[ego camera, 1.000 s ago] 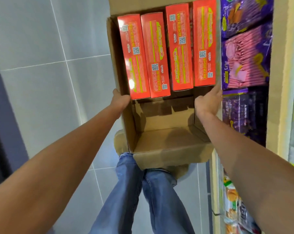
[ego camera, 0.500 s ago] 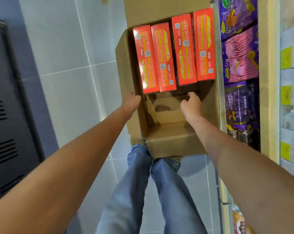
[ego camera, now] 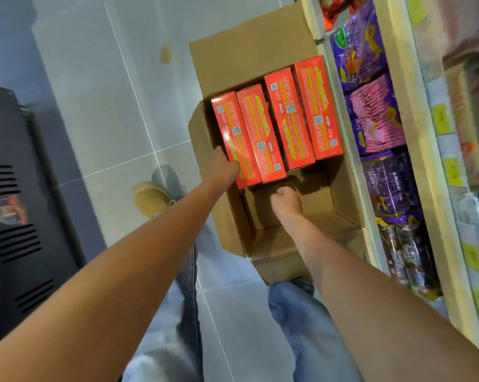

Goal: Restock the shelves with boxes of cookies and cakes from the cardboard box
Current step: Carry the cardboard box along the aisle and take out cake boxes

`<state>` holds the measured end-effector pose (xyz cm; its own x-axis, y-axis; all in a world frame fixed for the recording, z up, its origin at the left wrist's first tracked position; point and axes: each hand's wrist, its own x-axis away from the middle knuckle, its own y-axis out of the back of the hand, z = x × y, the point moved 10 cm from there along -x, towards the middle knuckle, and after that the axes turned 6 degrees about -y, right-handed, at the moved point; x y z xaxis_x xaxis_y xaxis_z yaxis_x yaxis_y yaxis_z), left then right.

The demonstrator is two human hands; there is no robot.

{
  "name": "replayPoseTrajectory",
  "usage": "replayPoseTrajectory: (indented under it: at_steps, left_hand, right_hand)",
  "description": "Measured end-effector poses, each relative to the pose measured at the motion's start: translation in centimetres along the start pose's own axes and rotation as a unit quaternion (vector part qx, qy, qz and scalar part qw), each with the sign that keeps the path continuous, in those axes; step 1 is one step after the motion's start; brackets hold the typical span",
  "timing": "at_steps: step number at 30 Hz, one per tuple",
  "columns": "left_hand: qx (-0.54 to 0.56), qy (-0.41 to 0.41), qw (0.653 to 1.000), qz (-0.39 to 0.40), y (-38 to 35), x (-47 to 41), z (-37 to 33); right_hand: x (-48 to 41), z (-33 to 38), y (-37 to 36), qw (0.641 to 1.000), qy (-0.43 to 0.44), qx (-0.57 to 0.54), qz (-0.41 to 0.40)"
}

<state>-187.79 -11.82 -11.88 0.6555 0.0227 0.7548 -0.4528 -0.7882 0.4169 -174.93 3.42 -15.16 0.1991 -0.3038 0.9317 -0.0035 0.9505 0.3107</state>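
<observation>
An open cardboard box stands on the floor against the shelf. Several red cookie boxes fill its far half, side by side; its near half is bare cardboard. My left hand has come in along the carton's left wall and holds the near left corner of the leftmost red box, fingers hidden beside it. My right hand is inside the bare half, just short of the near ends of the middle red boxes, its fingers curled with nothing visible in them.
The shelf unit runs along the right, holding purple snack packs and pink wafer packs, with yellow price tags on its edge. A black cabinet stands at the left. My jeans and a tan shoe are on the grey tiles.
My left hand left the carton's left rim and went inside onto the leftmost red box. My right hand moved from the right wall into the bare near half. The view swung left.
</observation>
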Motion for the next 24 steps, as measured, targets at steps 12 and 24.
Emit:
replayPoseTrajectory:
  at_steps: [12,24]
  left_hand:
    - [-0.308,-0.122,0.944,-0.011,3.9,-13.2,-5.5]
    - [-0.296,-0.181,0.935,0.08,3.8,-13.9,-5.1]
  right_hand:
    - [-3.5,1.0,-7.4,0.907,-0.208,-0.366,-0.029]
    - [-4.8,-0.8,-11.0,0.791,-0.222,-0.57,-0.023]
